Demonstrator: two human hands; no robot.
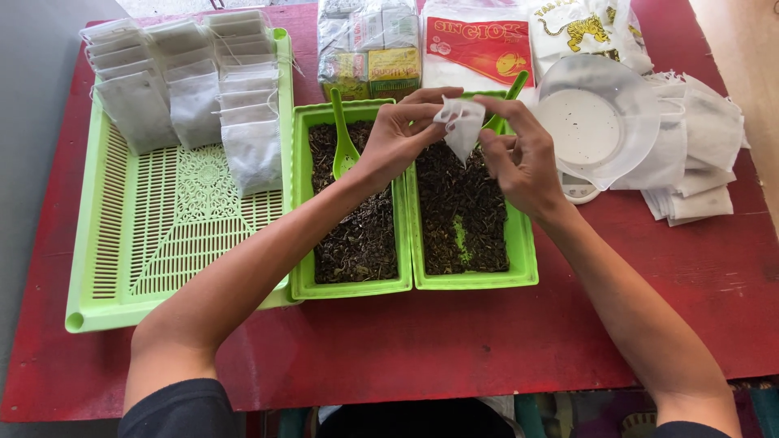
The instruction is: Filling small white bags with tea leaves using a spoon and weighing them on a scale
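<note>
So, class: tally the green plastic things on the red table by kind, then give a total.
Slotted tray: 1
Tubs of dark leaves: 2
Spoons: 2
Total: 5

There is only one view, taken from a camera worn on the person's head. It looks steeply down and a little forward over the red desk point(568, 324), so the near edge of the desk runs along the bottom of the picture and the far edge lies at the top. The camera sits close: both forearms come in from the bottom corners, and the left hand point(398, 134) and right hand point(519, 158) meet just above the middle. The width of the desk nearly fills the picture, with a strip of grey floor point(24, 162) down the left side. No second view shares the scene.
</note>
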